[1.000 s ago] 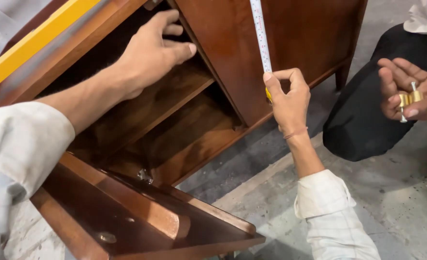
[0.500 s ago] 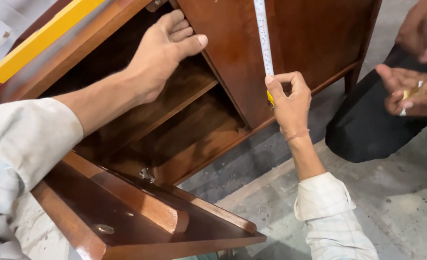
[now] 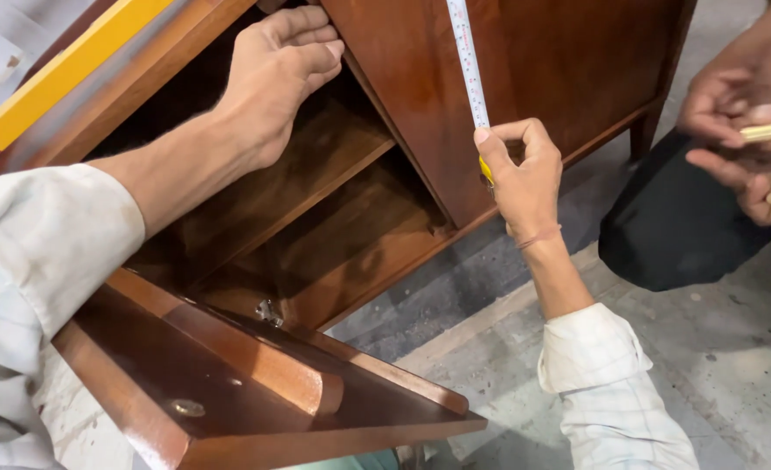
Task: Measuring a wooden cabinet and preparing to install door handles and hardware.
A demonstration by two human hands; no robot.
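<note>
Head view: open cabinet door [image 3: 255, 392] before shelf [image 3: 316, 174], co-worker's hands [image 3: 742, 130] alongside.

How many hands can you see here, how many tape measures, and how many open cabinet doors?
Hands of the person wearing the camera: 2, the left hand and the right hand
Hands of the co-worker: 2
Tape measure: 1
Open cabinet door: 1
Total: 6

A co-worker's two hands [image 3: 738, 122] are holding small brass fittings [image 3: 761, 132] above a grey concrete floor [image 3: 734, 365]; a yellow strip [image 3: 72, 70] is lying upper left.
</note>
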